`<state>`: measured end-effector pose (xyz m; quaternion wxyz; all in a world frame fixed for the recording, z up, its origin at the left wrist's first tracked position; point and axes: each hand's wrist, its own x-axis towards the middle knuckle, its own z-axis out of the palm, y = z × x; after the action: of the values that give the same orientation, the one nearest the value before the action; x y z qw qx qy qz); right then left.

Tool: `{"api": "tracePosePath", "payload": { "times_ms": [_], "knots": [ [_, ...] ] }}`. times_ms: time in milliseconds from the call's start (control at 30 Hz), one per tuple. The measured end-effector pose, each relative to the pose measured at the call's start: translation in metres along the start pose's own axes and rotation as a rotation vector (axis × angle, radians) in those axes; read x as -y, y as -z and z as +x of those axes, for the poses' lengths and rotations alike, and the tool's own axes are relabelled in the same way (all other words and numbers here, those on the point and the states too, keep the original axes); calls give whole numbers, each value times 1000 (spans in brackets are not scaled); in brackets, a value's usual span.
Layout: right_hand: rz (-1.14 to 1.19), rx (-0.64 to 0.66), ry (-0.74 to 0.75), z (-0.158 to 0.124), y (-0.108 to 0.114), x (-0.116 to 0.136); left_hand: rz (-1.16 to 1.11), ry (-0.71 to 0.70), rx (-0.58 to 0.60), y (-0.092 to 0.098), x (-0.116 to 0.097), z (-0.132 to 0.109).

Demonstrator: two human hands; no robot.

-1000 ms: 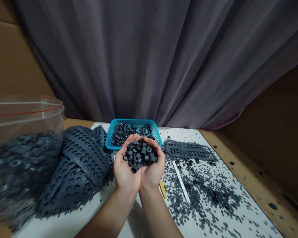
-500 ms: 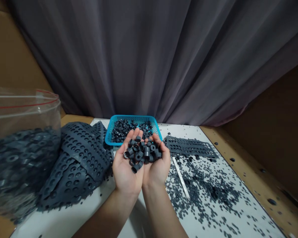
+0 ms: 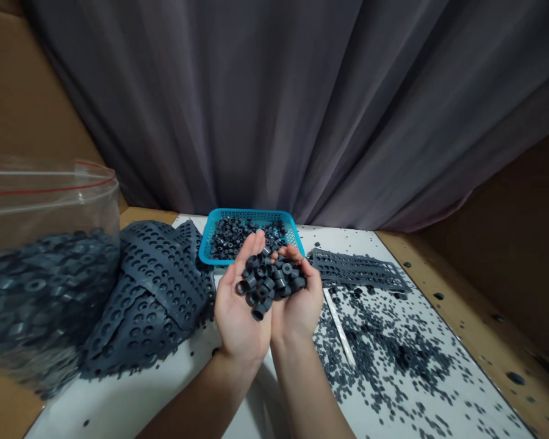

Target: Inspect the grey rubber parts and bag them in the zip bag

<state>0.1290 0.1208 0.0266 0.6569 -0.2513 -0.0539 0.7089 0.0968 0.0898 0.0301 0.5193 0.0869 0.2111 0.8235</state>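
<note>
My left hand point(image 3: 242, 323) and my right hand point(image 3: 298, 314) are cupped side by side, palms up. A heap of small black rubber bushings point(image 3: 274, 283) rests across both palms, some showing a round hole through the middle. Behind my fingertips stands a blue plastic basket point(image 3: 205, 247) with many similar black pieces inside. Part of its near side is hidden by my hands and the heap.
A clear zip bag point(image 3: 50, 213) of black rings stands at left. Beside it lies a folded perforated black rubber sheet point(image 3: 150, 292). To the right are a flat perforated strip point(image 3: 357, 268), a white stick point(image 3: 339, 327) and scattered black discs point(image 3: 370, 360). A grey curtain point(image 3: 256, 103) hangs behind.
The whole view has shifted slightly, so everything appears a little farther right. Both hands stay cupped under the bushings, with the heap almost unchanged.
</note>
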Motion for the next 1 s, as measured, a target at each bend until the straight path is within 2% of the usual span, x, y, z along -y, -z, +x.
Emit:
{"api": "tracePosePath", "payload": {
  "times_ms": [233, 600, 733, 867, 1000],
  "knots": [
    [18, 43, -18, -5, -2, 4, -4, -6, 7, -1, 0, 0],
    [29, 38, -27, -9, -5, -2, -58, 59, -175, -3, -6, 5],
    [50, 65, -39, -7, -3, -2, -90, 68, -190, -3, -7, 9],
    [12, 8, -28, -6, -2, -3, -88, 72, -223, -2, -8, 10],
    [6, -10, -17, -7, -2, -3, -60, 68, -206, -1, -8, 8]
  ]
}}
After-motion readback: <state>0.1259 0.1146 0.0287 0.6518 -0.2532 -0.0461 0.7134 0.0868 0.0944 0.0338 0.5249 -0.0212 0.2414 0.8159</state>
